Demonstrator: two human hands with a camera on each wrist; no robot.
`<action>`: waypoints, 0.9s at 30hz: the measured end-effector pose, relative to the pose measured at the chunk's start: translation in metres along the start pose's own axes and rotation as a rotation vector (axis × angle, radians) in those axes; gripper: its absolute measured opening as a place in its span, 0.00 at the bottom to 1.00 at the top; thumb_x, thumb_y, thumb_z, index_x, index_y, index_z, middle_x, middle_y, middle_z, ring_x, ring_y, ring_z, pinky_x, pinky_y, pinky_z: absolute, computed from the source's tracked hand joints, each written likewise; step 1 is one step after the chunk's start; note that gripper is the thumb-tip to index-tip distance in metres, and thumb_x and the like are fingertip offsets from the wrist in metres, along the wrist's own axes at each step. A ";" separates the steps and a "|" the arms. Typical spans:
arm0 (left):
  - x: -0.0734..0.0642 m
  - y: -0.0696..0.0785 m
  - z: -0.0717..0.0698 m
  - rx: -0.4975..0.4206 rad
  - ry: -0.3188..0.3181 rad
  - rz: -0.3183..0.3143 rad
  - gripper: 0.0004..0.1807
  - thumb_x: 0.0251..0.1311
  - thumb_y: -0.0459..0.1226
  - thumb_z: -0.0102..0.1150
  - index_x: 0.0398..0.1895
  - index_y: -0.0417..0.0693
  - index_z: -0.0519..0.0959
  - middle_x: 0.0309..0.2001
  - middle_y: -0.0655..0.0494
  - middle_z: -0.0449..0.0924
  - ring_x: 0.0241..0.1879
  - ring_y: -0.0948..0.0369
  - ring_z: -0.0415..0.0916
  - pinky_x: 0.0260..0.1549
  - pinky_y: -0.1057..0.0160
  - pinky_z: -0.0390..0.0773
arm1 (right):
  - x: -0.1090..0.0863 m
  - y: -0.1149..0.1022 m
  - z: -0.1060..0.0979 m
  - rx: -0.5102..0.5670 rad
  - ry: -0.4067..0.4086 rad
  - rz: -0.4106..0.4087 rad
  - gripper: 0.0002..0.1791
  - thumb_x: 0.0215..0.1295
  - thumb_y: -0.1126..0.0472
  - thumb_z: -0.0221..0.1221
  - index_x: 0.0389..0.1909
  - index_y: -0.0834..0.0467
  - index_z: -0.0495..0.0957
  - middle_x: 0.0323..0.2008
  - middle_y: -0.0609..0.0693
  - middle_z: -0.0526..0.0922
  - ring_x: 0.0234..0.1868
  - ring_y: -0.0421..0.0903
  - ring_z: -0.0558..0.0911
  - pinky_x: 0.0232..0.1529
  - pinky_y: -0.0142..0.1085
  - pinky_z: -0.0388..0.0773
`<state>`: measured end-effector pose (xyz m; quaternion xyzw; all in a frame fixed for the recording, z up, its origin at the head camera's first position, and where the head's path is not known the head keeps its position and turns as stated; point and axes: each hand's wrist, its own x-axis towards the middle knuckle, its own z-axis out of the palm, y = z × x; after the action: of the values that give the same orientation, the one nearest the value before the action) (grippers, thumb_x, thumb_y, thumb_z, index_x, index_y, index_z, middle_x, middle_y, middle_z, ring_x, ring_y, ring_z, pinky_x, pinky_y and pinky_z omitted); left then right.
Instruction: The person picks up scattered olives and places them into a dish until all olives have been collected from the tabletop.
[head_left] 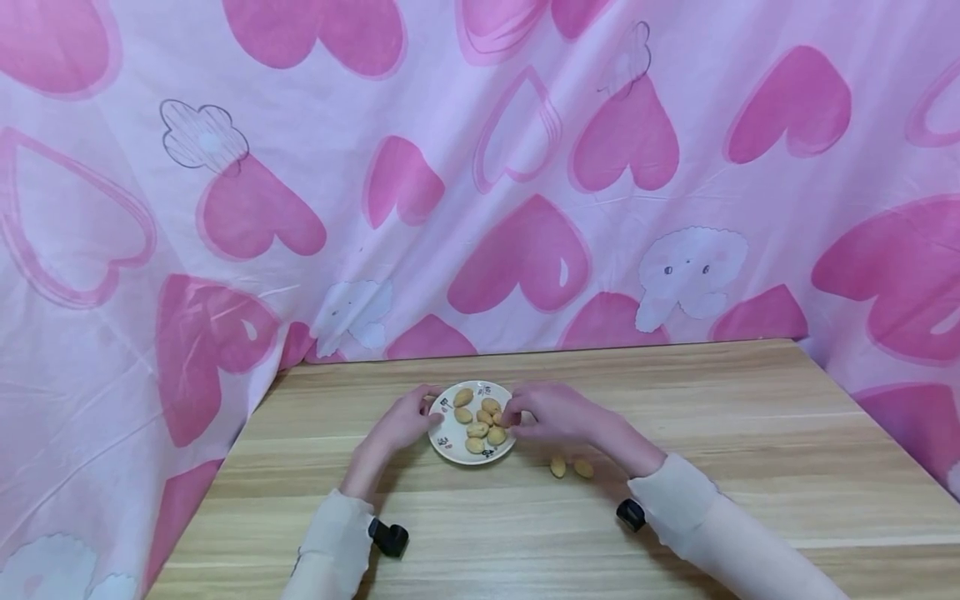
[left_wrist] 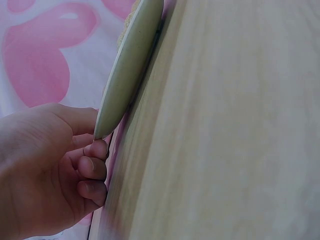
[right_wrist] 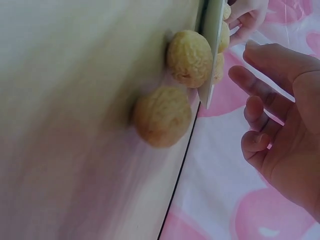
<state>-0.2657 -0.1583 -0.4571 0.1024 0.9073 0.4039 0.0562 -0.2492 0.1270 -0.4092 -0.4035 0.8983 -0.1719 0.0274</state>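
Note:
A small white plate with printed figures lies on the table, bearing several tan walnuts with wrinkled shells. At its left edge my left hand pinches the rim, thumb above and fingers curled below; the left wrist view shows this grip on the plate. Over the plate's right side is my right hand. Seen from the right wrist, its loosely bent fingers stand apart with nothing between them. Two more walnuts, one beside another, lie on the wood below my right forearm.
The light wooden table reaches back to a pink and white heart-patterned curtain, which also hangs along both sides. A black device sits at the left wrist and another at the right.

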 end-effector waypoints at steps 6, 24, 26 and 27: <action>0.000 -0.001 0.000 0.000 0.001 -0.010 0.24 0.61 0.33 0.62 0.62 0.42 0.74 0.25 0.55 0.69 0.25 0.61 0.64 0.24 0.64 0.65 | -0.012 0.002 0.001 -0.005 0.000 0.033 0.09 0.66 0.56 0.61 0.45 0.45 0.86 0.39 0.37 0.82 0.41 0.40 0.81 0.46 0.37 0.78; 0.001 -0.002 0.000 0.005 -0.006 -0.010 0.24 0.61 0.33 0.62 0.62 0.42 0.74 0.26 0.55 0.70 0.25 0.61 0.65 0.23 0.65 0.65 | -0.039 0.014 -0.001 0.018 -0.126 0.044 0.12 0.62 0.50 0.65 0.46 0.43 0.85 0.40 0.36 0.81 0.41 0.36 0.79 0.49 0.39 0.78; 0.002 -0.002 0.000 0.011 -0.003 -0.009 0.24 0.61 0.34 0.62 0.62 0.42 0.74 0.25 0.55 0.69 0.25 0.61 0.64 0.24 0.65 0.65 | -0.041 0.014 -0.001 0.021 -0.139 0.043 0.12 0.61 0.49 0.66 0.46 0.42 0.84 0.40 0.35 0.81 0.41 0.36 0.79 0.49 0.39 0.78; 0.001 -0.002 0.000 0.011 -0.004 -0.008 0.24 0.61 0.34 0.62 0.62 0.42 0.74 0.25 0.55 0.69 0.25 0.61 0.64 0.24 0.65 0.65 | -0.042 0.014 -0.002 0.026 -0.144 0.041 0.13 0.60 0.49 0.67 0.46 0.43 0.84 0.40 0.35 0.81 0.41 0.36 0.79 0.48 0.38 0.78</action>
<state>-0.2675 -0.1597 -0.4588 0.0999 0.9099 0.3984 0.0590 -0.2312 0.1674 -0.4160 -0.3958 0.8998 -0.1535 0.1009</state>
